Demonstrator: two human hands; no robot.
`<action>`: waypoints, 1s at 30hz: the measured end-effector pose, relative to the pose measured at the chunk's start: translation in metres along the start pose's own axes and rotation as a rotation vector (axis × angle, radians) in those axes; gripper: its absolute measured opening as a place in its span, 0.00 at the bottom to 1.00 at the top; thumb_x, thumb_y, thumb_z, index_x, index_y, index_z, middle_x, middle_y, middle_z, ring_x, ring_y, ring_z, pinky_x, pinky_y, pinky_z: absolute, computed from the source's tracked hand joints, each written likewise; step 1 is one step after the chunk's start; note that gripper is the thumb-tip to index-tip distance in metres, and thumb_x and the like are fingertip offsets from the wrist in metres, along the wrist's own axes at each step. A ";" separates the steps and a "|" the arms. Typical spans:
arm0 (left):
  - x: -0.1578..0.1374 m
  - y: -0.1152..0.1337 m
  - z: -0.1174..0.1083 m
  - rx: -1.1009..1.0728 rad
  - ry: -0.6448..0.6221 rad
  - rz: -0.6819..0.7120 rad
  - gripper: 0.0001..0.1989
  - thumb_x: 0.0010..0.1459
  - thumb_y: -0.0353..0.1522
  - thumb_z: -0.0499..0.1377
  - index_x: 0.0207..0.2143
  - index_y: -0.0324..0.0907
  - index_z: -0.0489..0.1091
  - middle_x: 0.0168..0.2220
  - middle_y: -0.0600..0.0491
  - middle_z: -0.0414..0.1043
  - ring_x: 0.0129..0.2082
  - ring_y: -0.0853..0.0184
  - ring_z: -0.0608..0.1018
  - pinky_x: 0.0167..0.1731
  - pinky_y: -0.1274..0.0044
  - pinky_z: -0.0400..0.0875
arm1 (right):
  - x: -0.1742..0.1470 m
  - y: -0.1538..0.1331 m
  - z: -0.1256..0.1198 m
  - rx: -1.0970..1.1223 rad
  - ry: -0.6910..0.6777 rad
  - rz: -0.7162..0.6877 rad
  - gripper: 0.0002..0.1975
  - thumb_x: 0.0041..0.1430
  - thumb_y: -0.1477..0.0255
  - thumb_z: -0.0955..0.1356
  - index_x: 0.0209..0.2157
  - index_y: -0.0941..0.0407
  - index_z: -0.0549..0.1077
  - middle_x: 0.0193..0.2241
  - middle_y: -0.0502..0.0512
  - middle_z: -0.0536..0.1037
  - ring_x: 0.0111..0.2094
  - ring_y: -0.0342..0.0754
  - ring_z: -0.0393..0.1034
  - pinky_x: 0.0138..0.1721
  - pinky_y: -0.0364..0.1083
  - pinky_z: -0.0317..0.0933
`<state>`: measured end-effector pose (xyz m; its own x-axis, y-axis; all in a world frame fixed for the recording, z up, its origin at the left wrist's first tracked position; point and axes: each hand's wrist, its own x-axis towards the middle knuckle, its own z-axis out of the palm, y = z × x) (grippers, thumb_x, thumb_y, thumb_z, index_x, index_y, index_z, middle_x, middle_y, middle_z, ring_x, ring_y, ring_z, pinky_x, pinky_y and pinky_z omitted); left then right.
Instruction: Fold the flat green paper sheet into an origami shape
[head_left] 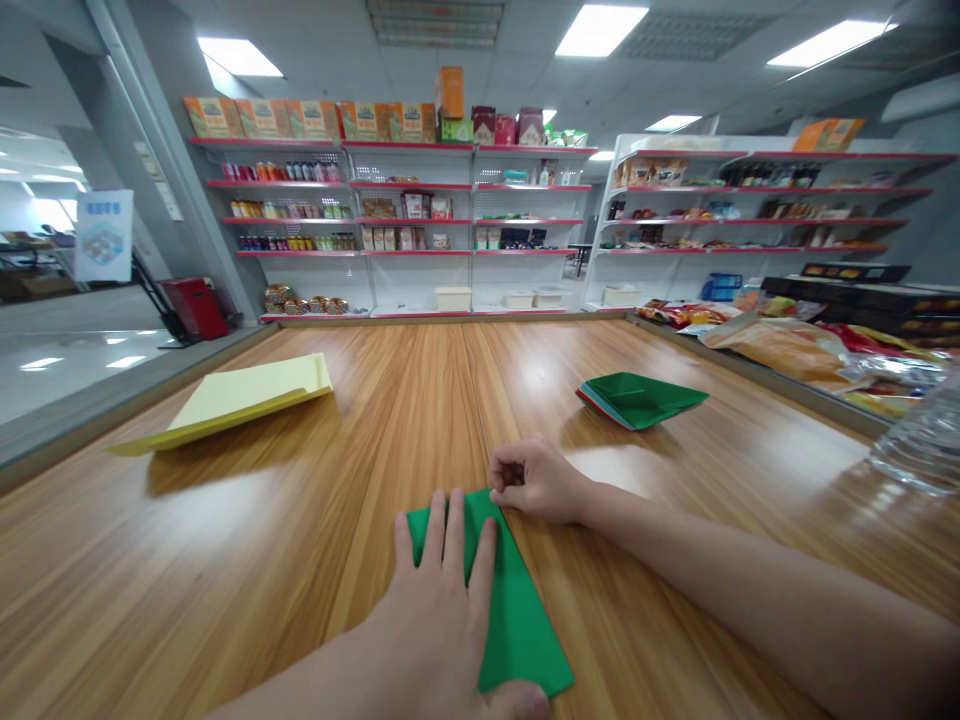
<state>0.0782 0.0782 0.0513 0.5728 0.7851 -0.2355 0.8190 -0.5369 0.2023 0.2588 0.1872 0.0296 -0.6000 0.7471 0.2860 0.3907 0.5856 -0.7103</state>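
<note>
A folded sheet of green paper lies on the wooden table right in front of me. My left hand rests flat across it with the fingers spread, covering its left part. At the sheet's far right corner is my right hand, its fingers curled and the thumb and forefinger pinched at the edge. Farther off to the right sits a nested stack of folded papers, green on top with red and blue edges below. A stack of pale yellow paper with a raised edge lies to the left.
The wooden table has a raised border. A clear plastic bottle stands at the right edge. Beyond the right border lie packaged snacks and dark boxes. Stocked shelves stand behind the table.
</note>
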 end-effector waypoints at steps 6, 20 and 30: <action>0.006 -0.001 0.020 0.011 0.104 0.061 0.40 0.58 0.51 0.47 0.66 0.39 0.42 0.65 0.34 0.31 0.62 0.38 0.33 0.52 0.40 0.31 | 0.002 0.003 0.003 -0.116 0.158 0.020 0.03 0.48 0.79 0.67 0.28 0.59 0.71 0.20 0.48 0.71 0.22 0.41 0.64 0.24 0.39 0.57; 0.038 -0.045 0.006 -0.049 0.567 -0.216 0.20 0.61 0.36 0.48 0.52 0.36 0.66 0.44 0.42 0.68 0.47 0.54 0.70 0.49 0.63 0.62 | -0.015 -0.022 0.023 -0.391 0.149 0.241 0.08 0.50 0.67 0.70 0.31 0.57 0.73 0.25 0.53 0.75 0.26 0.44 0.66 0.25 0.42 0.51; 0.036 -0.050 -0.005 -0.570 0.583 -0.044 0.10 0.61 0.33 0.51 0.32 0.40 0.71 0.30 0.52 0.70 0.32 0.65 0.72 0.33 0.75 0.64 | -0.009 -0.023 0.016 0.002 -0.022 0.081 0.19 0.58 0.67 0.64 0.16 0.57 0.58 0.15 0.44 0.56 0.19 0.38 0.50 0.20 0.41 0.43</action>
<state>0.0580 0.1345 0.0380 0.3028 0.9208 0.2460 0.6080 -0.3854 0.6941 0.2445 0.1620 0.0332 -0.5818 0.7849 0.2131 0.4372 0.5228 -0.7318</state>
